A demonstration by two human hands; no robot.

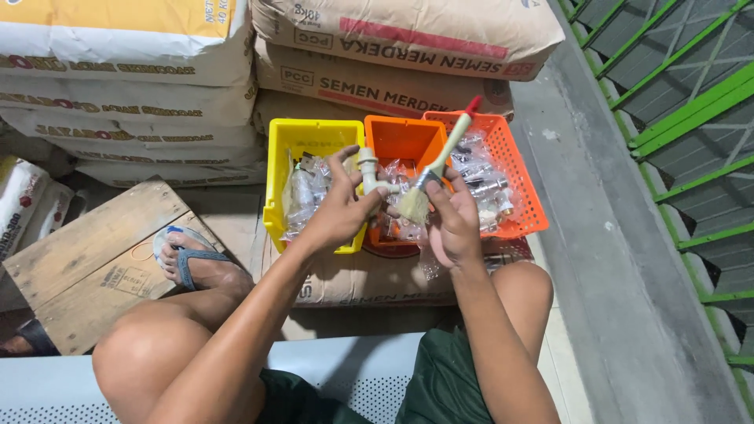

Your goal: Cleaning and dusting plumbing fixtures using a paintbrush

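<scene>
From the head view, the left hand [339, 210] gripped a white plastic tap [369, 174] above the yellow bin [276, 180], and the right hand [453, 220] clasped a paintbrush [434, 171]. Stiff brushing could have knocked the tap loose into the bins. Stacked sacks [377, 78] hemmed the far side; the right stayed open.

Bright bins among pale sacks

The left bin [292, 145] was plain yellow, the middle bin [404, 141] solid orange, and the basket [514, 169] orange-red with an open grid pattern. The tap [369, 173] was cream white. The brush [436, 177] had a cream handle with a red tip and straw-coloured bristles. The sacks [393, 74] were tan with red and orange bands. The sandal [188, 263] had blue-grey straps, the shorts [448, 385] were dark green, and the railing [683, 102] was bright green.
</scene>
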